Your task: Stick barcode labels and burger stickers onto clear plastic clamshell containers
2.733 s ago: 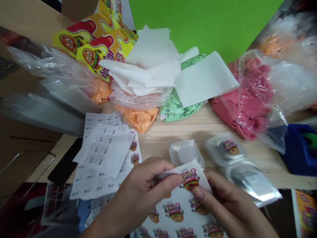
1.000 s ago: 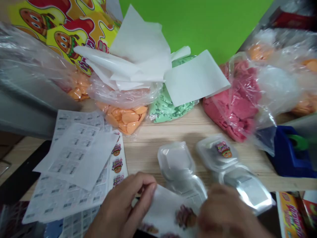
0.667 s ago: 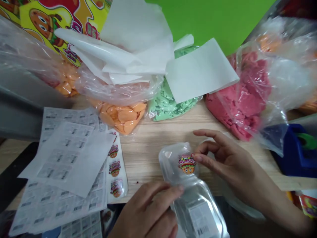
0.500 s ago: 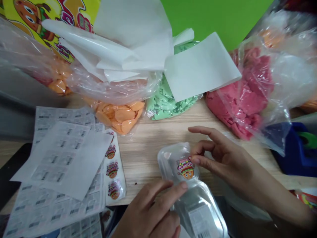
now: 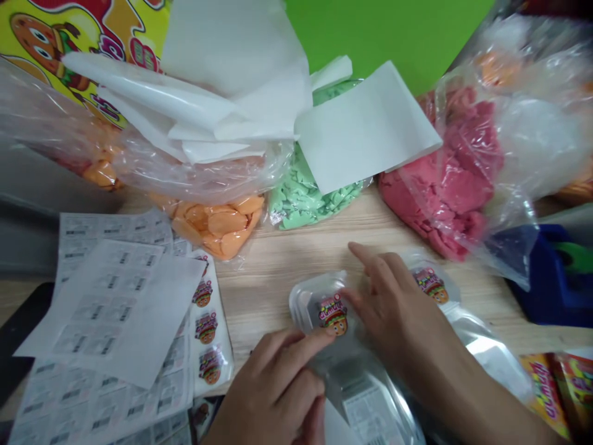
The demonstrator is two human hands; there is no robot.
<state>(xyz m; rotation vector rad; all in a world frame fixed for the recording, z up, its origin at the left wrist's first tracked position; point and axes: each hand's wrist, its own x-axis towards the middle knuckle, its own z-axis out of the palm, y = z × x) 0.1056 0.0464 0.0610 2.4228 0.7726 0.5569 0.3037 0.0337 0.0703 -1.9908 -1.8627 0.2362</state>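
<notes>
A clear plastic clamshell container (image 5: pixel 319 364) lies open in front of me. Its nearer half has a printed label (image 5: pixel 368 411). On its farther half sits a cartoon burger sticker (image 5: pixel 334 316). My left hand (image 5: pixel 278 386) rests its outstretched index fingertip on the sticker's lower edge, its other fingers bent. My right hand (image 5: pixel 393 309) is at the sticker's upper right, thumb touching the plastic by it and index finger stretched away. White paper (image 5: pixel 340 426) shows beside my left hand; whether the hand touches it is unclear.
A strip of burger stickers (image 5: pixel 210 334) and barcode label sheets (image 5: pixel 111 309) lie left. Behind are bags of orange pieces (image 5: pixel 222 225), green pieces (image 5: pixel 301 191) and pink pieces (image 5: pixel 454 185). Right are another stickered container (image 5: pixel 486 346), a blue tape dispenser (image 5: pixel 542 278) and bright packets (image 5: pixel 546 389).
My right hand has come down and left from pinching at the sticker's edge, its thumb now beside the sticker. The stickered container on the right has come into clearer view.
</notes>
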